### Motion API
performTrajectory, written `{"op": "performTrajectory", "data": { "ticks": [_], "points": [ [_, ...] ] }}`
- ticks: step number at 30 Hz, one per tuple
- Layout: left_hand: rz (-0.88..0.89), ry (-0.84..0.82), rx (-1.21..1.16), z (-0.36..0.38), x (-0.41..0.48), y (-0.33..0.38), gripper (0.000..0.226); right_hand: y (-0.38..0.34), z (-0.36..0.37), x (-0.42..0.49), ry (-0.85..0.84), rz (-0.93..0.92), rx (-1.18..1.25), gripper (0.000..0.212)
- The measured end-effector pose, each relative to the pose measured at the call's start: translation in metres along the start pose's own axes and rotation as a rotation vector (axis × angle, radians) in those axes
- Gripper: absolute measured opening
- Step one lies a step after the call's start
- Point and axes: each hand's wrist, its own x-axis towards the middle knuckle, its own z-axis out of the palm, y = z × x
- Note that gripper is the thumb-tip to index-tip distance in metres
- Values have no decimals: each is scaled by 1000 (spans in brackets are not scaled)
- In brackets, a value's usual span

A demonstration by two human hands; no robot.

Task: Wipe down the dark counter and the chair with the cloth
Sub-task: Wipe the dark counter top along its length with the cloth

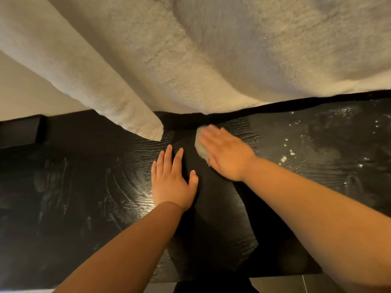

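On my feed the head cam looks straight down at the dark counter (84, 187), a black wood-grain top running across the whole middle of the frame. The right hand (224, 153) sits just right of center, flat on top of the cloth (201, 148), a small pale wad that pokes out from under the fingers on their left side. Those fingers look straight and close together, pressing down rather than gripping, though that hand is a bit blurry so I can't call the thumb.

The left hand (172, 182) is just below and left of it, palm flat on the bare counter, fingers straight and slightly spread, thumb out to the right. It's near the cloth but not touching it.

A big fluffy white towel (190, 49) fills the top half of the frame, with one corner hanging down onto the counter just above the left hand. In the right part of the counter there's a scatter of shiny droplets (292, 153); in the left part, dull streaky smears (48, 182). A strip of tiled floor (296, 282) shows at the bottom edge.
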Motion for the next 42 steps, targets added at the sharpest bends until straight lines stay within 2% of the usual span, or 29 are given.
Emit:
{"op": "performTrajectory", "data": {
  "ticks": [3,5,10,13,16,20,23,26,28,30,33,35,39,42],
  "points": [
    [-2,-12,15,-1,1,1,74,28,-15,31,85,247,3,67],
    [0,-8,17,-1,1,1,75,23,-18,36,110,338,31,65],
    [4,-10,13,-2,1,0,77,-10,-4,-20,29,174,25,68],
    [4,-8,6,-2,1,1,77,5,0,-37,-3,84,-14,69],
    [1,-5,11,-3,1,1,77,38,-13,-17,107,217,-36,64],
    [-4,-11,8,-2,2,0,77,54,-26,3,146,430,-34,59],
    [-4,-9,3,-2,1,0,77,25,-12,-21,175,401,-31,65],
    [-2,-12,2,-2,2,1,77,3,-1,-56,82,243,-27,65],
    [-1,-14,6,-2,2,0,77,17,-5,-59,35,150,-28,64],
    [4,-9,1,-1,1,-1,77,42,-13,-47,62,200,-33,63],
    [0,-10,0,-3,1,0,76,75,-28,-21,96,436,-16,61],
    [-2,-26,13,-2,1,1,76,77,-31,-16,100,509,-25,58],
    [-2,-38,20,-5,1,0,78,26,-14,-51,142,415,18,66],
    [3,-30,20,-4,1,0,79,4,-2,-81,59,258,-9,66]
  ]
}}
